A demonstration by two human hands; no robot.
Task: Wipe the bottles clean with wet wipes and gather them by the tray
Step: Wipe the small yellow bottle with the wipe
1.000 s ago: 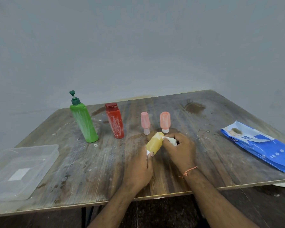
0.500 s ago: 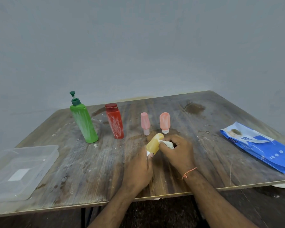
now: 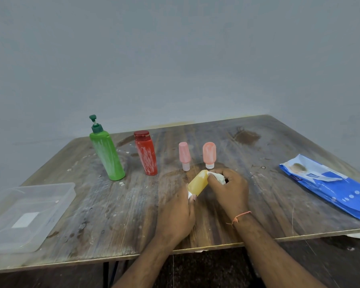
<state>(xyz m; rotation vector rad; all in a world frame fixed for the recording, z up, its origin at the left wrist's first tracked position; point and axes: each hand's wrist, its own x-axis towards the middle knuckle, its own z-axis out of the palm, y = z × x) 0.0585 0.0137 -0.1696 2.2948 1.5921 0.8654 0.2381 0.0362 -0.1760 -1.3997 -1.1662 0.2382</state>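
Note:
My left hand (image 3: 178,215) grips the cap end of a small yellow bottle (image 3: 197,182), which tilts up and away over the table's middle. My right hand (image 3: 230,189) pinches a crumpled white wet wipe (image 3: 217,176) and presses it against the bottle's upper end. Behind them stand a green pump bottle (image 3: 107,154), a red bottle (image 3: 147,155), a pale pink small bottle (image 3: 184,155) and a salmon small bottle (image 3: 209,154), all smeared with white. A clear plastic tray (image 3: 50,188) sits at the table's left front.
A blue pack of wet wipes (image 3: 328,186) lies at the right edge of the worn wooden table (image 3: 112,215). White specks dot the wood near the green bottle. A grey wall rises close behind the table.
My right hand with the wipe has slid a little along the yellow bottle's upper end. The bottle's tilt and my left hand's grip look the same.

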